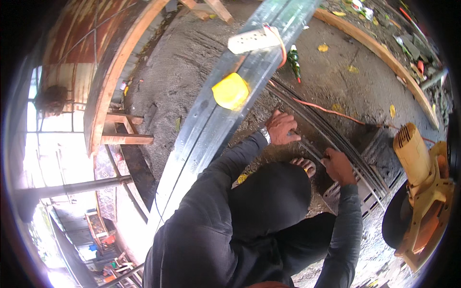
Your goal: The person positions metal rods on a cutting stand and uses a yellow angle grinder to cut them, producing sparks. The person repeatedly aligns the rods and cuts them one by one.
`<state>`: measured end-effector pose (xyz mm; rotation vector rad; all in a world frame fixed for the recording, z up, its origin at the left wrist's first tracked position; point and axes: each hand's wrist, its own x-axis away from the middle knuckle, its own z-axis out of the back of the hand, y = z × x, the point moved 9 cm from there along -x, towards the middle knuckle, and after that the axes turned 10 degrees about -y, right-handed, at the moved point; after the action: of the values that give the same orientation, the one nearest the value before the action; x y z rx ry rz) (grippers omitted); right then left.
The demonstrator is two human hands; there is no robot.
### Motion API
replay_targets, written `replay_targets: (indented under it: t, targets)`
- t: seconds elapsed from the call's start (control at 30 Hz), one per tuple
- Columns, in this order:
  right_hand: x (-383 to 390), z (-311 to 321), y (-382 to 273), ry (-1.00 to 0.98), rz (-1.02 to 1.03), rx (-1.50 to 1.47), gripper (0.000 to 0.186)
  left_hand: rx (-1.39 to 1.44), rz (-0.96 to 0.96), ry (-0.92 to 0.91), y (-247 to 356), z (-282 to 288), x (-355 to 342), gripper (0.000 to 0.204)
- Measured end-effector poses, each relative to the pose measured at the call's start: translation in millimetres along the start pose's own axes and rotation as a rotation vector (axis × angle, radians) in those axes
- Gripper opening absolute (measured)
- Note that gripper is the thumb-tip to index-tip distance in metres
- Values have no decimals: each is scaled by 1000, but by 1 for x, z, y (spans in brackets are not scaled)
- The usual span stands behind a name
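Note:
Long ribbed steel rods (331, 128) lie in a bundle in front of me, running from the upper middle toward the lower right. A separate thin steel rod (311, 150) lies nearer to me, beside the bundle. My left hand (282, 127) has its fingers curled down at the far end of this rod. Farther along, my right hand (339, 166) is closed around the same rod; its fingertips are partly hidden. Past my right hand stands a yellow cut-off saw (418, 187) with a dark disc.
Long shiny metal channels (204, 120) cross on the left, carrying a white power strip (252, 41) and a yellow object (231, 91). An orange cord (331, 111) crosses the rods. A grey metal base (372, 151) lies under them. Wooden boards (379, 50) border the ground.

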<state>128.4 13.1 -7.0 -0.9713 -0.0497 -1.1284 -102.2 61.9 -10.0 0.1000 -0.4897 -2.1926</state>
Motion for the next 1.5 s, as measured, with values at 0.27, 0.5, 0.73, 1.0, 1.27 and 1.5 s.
replay_targets:
  t: [0.27,0.5,0.73,1.0,1.27,1.5]
  targets:
    - [-29,-41,-23,101,35,134,33,2,160,-158,-56,-37,20,34]
    - [-57,-63,-29,151,-118,223,27,-40,118,46,-85,-49,29,32]
    - [-75,-82,-13,101,-2,459,77,-46,178,-213,-92,-74,10,42]
    - [-68,-80,2,-52,-165,247,58,-381,-209,176,-68,-66,30,36]
    - [-64,-75,4,209,-146,90,15,-95,27,-257,-69,-60,10,21]
    - [-51,-72,-7,303,-109,46,14,-188,-44,-256,-50,-49,22,20]
